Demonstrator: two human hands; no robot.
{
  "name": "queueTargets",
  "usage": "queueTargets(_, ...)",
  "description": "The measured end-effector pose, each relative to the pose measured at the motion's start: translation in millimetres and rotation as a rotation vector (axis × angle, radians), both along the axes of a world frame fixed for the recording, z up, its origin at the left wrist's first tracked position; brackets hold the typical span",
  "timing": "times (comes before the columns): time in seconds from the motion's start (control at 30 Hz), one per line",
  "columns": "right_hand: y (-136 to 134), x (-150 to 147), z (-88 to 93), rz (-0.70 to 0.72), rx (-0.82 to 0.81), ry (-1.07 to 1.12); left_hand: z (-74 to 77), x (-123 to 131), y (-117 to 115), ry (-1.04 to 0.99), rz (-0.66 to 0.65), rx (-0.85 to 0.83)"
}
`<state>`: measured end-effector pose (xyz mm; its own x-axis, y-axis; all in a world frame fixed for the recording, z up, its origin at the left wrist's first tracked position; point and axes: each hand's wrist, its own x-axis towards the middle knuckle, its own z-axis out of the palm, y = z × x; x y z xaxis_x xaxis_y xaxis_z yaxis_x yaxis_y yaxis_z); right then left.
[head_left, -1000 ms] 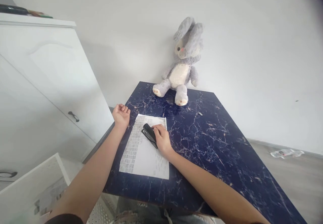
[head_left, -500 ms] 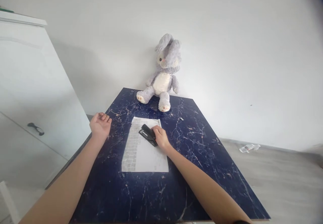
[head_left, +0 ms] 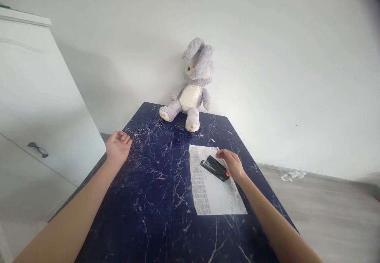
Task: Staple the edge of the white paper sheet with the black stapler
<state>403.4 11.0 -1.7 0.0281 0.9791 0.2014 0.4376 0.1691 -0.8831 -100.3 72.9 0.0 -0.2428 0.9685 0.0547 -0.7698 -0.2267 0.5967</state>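
Observation:
A black stapler (head_left: 215, 169) with an orange spot at one end lies slantwise on a printed sheet of paper (head_left: 218, 199). Rows of small grey blocks run down the paper's left side. My right hand (head_left: 232, 163) is just right of the stapler, fingers bent and a little apart, with nothing in its grasp. At the table's left edge my left hand (head_left: 118, 148) rests palm up, its fingers loosely curled and holding nothing.
A grey plush rabbit (head_left: 191, 97) sits at the back of the dark blue marbled table (head_left: 160, 199), against the wall. Near its foot lies a tiny pale piece (head_left: 213, 140). A white cabinet (head_left: 44, 97) stands left; clear plastic (head_left: 293, 175) lies on the floor at right.
The paper and the stapler on it have moved to the right across the table. My right hand has moved with them and let go of the stapler. The left hand stays put.

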Motion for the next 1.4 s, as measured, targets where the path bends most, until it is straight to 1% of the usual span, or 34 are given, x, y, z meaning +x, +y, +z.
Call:
queueTargets(0.03, 13.1, 3.5, 1.5, -0.027, 0.041, -0.056, -0.1, -0.7, -0.2, 0.000, -0.003, 0.004)
queueTargets(0.1, 39.9, 7.1, 2.3, -0.063, 0.122, -0.250, 0.0, -2.0, -1.0, -0.004, -0.014, 0.017)
queueTargets(0.17, 62.3, 5.4, -1.2, -0.046, 0.169, -0.458, 0.9, -2.8, -2.1, -0.008, -0.028, 0.031)
queueTargets(0.23, 76.4, -0.9, -8.5, -0.003, 0.184, -0.580, 1.9, -2.9, -3.0, -0.008, -0.043, 0.042)
queueTargets(0.33, 84.3, -13.7, -20.3, 0.104, 0.196, -0.658, 2.7, -2.1, -3.0, -0.009, -0.056, 0.040)
queueTargets(0.43, 87.7, -24.7, -28.2, 0.200, 0.228, -0.743, 2.7, -0.2, -1.6, -0.004, -0.063, 0.032)
queueTargets(0.5, 91.0, -31.3, -32.8, 0.220, 0.222, -0.737, 3.1, 1.7, -1.0, 0.000, -0.075, 0.024)
queueTargets(0.6, 94.8, -39.2, -41.3, 0.237, 0.221, -0.665, 4.9, 4.5, -1.4, -0.005, -0.096, -0.001)
queueTargets(0.67, 95.0, -38.6, -46.6, 0.248, 0.237, -0.651, 6.1, 5.4, -2.2, -0.007, -0.102, -0.012)
queueTargets(0.73, 93.7, -28.7, -49.8, 0.275, 0.245, -0.679, 6.6, 5.0, -2.8, -0.006, -0.113, -0.012)
queueTargets(0.83, 91.0, 4.7, -50.0, 0.280, 0.222, -0.728, 6.1, 3.9, -2.9, -0.003, -0.131, 0.005)
queueTargets(0.97, 84.8, 60.0, -48.6, 0.169, 0.156, -0.752, 6.1, 5.0, -2.7, -0.001, -0.138, -0.008)
queueTargets(1.07, 76.3, 86.0, -49.4, 0.136, 0.127, -0.748, 7.4, 7.8, -3.1, -0.004, -0.147, -0.038)
queueTargets(1.2, 66.9, 97.5, -47.5, 0.159, 0.099, -0.718, 9.7, 11.2, -4.3, 0.012, -0.132, -0.052)
queueTargets(1.33, 64.6, 95.9, -41.2, 0.171, 0.068, -0.698, 10.3, 12.4, -5.5, 0.027, -0.132, -0.046)
queueTargets(1.4, 61.9, 93.0, -36.4, 0.156, 0.100, -0.690, 9.7, 11.8, -5.6, 0.042, -0.135, -0.045)
